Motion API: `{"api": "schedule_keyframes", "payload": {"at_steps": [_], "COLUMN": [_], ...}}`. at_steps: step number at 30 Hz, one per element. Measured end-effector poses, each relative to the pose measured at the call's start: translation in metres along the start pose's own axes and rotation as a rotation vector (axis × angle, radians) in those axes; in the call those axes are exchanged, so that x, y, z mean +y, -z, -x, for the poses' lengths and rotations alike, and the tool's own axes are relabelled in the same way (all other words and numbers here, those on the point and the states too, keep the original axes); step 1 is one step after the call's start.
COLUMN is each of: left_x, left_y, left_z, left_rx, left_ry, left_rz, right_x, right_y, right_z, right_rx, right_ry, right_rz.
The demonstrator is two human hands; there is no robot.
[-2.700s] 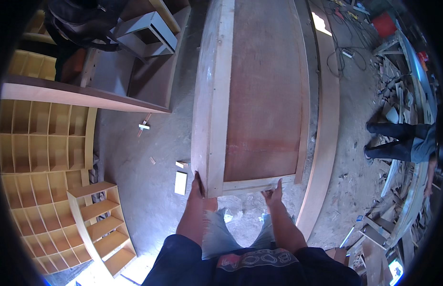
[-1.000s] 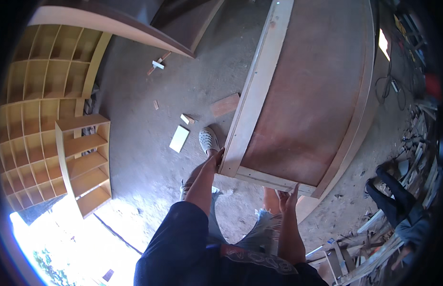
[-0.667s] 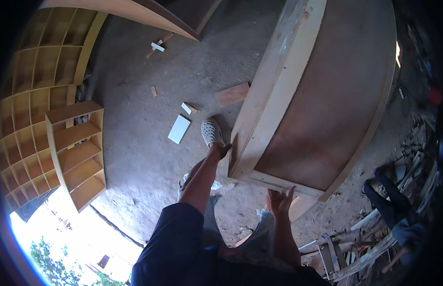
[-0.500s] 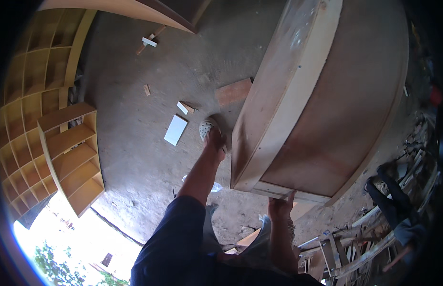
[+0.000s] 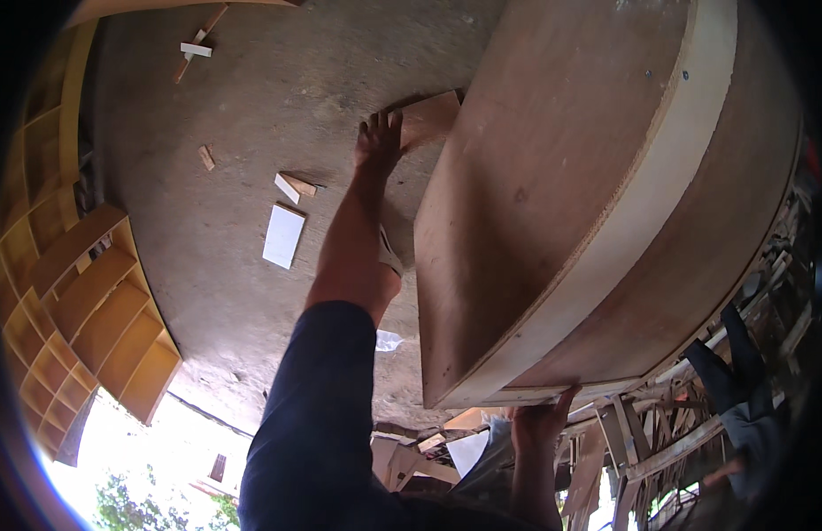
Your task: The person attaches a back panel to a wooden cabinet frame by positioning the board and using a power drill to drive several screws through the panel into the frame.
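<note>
A large brown plywood cabinet with a pale wooden edge strip fills the right side of the view and looks tilted. My right hand grips its near lower edge, thumb over the rim and the other fingers hidden beneath. To the left of the cabinet, my left arm stretches forward past my foot. At its end my left hand is at the left end of a flat reddish-brown board, seemingly gripping it, though the contact is partly hidden. The board's right end lies close to the cabinet's side.
Across the floor lie a white panel, a smaller white offcut, a wood scrap and crossed sticks. Yellow-brown shelving stands left. At right are piled timber and another person's legs.
My left hand has reached forward from beside my foot to the board, which appears shifted or raised. The cabinet has tilted, and my right hand has kept its edge.
</note>
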State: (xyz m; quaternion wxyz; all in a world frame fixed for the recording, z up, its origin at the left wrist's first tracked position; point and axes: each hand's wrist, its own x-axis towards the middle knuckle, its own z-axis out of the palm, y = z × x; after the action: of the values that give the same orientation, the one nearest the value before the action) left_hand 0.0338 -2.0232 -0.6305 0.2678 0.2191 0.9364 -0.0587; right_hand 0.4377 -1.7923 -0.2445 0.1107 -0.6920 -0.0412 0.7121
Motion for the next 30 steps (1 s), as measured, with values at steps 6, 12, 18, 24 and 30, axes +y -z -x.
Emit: {"api": "schedule_keyframes", "payload": {"at_steps": [6, 12, 18, 24, 30], "left_x": [-0.030, -0.095, -0.108, -0.089, -0.107], "left_y": [-0.017, 0.012, -0.015, -0.034, -0.064], "left_z": [0.014, 0.066, 0.146, 0.170, 0.126], "left_rx": [-0.061, -0.166, -0.198, -0.256, -0.025], "left_ry": [0.095, 0.635, 0.656, 0.605, 0.721], "left_rz": [-0.227, 0.146, 0.223, 0.398, 0.404], "right_x": [0.019, 0.040, 0.041, 0.038, 0.034], "right_y": [-0.065, -0.060, -0.058, -0.035, -0.009], "right_z": [0.024, 0.038, 0.016, 0.009, -0.002], "right_rx": [0.120, 0.148, 0.075, -0.002, -0.275], "right_ry": [0.023, 0.116, 0.134, 0.069, 0.028], "right_rz": [0.010, 0.032, 0.072, 0.044, 0.261]}}
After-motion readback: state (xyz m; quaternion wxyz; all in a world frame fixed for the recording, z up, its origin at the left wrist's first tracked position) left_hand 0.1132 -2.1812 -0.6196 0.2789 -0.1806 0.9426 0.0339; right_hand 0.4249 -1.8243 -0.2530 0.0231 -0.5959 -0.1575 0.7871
